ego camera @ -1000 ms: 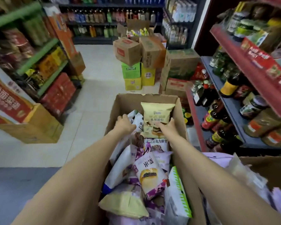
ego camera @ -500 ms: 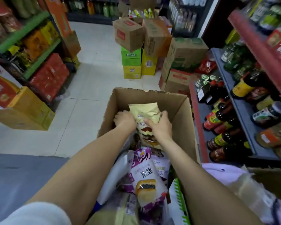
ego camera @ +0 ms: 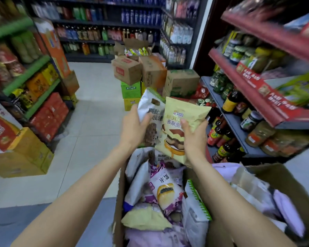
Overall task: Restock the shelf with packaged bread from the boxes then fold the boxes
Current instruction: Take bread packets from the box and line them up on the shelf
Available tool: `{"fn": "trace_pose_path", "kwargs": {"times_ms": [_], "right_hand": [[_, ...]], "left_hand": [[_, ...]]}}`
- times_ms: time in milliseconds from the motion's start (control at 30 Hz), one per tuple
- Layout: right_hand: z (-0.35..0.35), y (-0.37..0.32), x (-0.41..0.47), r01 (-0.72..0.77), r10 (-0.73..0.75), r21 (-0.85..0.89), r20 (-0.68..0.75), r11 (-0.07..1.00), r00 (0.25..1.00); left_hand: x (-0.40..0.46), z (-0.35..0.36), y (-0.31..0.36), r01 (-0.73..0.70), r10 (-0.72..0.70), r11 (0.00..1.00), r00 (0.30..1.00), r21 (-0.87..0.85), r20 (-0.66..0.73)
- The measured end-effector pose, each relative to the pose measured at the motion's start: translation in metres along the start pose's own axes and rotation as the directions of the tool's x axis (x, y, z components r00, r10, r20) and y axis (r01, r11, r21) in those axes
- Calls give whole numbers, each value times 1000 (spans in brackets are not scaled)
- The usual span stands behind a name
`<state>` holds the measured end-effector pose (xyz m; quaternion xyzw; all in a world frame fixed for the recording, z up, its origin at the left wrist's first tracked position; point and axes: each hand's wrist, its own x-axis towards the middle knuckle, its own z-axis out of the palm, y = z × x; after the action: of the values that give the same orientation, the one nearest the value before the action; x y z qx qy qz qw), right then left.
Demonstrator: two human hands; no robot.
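My left hand (ego camera: pixel 135 130) grips a white bread pack with a green striped edge (ego camera: pixel 151 107), lifted above the box. Beside it my right hand (ego camera: pixel 194 138) holds a pale yellow bread pack printed with a layered cake (ego camera: pixel 180 122). Both packs hang upright over an open cardboard box (ego camera: pixel 118 202) below my arms. The box is full of several bread packs, among them a purple and white one (ego camera: pixel 165 191) and a yellow one (ego camera: pixel 146 220). A second open box (ego camera: pixel 278 177) with pale purple packs stands at the right.
A shelf unit with sauce bottles and jars (ego camera: pixel 239 107) runs along the right. Stacked cartons (ego camera: pixel 141 73) stand in the aisle ahead. Shelves with red and yellow boxes (ego camera: pixel 41 104) line the left, with drink shelves (ego camera: pixel 103 32) at the back. Tiled floor (ego camera: pixel 93 122) lies between.
Both hands have risen out of the box, each lifting a bread pack. The view has tilted up toward the aisle.
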<state>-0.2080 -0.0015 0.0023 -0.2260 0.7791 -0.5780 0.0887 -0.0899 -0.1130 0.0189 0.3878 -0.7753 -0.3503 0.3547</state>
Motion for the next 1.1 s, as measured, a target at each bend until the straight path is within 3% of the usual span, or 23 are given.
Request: {"fn": "trace_pose_path", "kwargs": {"times_ms": [200,367,500,633,733,900,1000,1100], "right_hand": [[-110,-35,-81,-30,78,267,-173,963,982],[-221,-51,-174,32,90,336,-342,941,935],[-320,-66,-257,35,177,369,-524,929,833],[-414,-70,-335,-61,348,461,-570,886,745],[-477,-70,-399,-37,362,452,-660,891,659],[-579,-59,-505,78,288,374,-816,924,502],[-649,-42,-563,127,215,292,-881,948,420],[-728,-19,-613,95,160,204,-926,974,343]], "left_hand": [[-76,-30,76,-121,151,972,978,-201,142],[-170,-18,159,-223,327,918,894,-327,308],[-253,7,236,-297,462,863,790,-408,403],[-354,33,309,-416,590,804,647,-425,483],[-433,48,358,-469,681,732,536,-494,500],[-559,68,433,-475,782,623,382,-621,492],[-638,84,473,-504,845,535,330,-677,422],[-711,103,512,-501,879,472,323,-725,350]]}}
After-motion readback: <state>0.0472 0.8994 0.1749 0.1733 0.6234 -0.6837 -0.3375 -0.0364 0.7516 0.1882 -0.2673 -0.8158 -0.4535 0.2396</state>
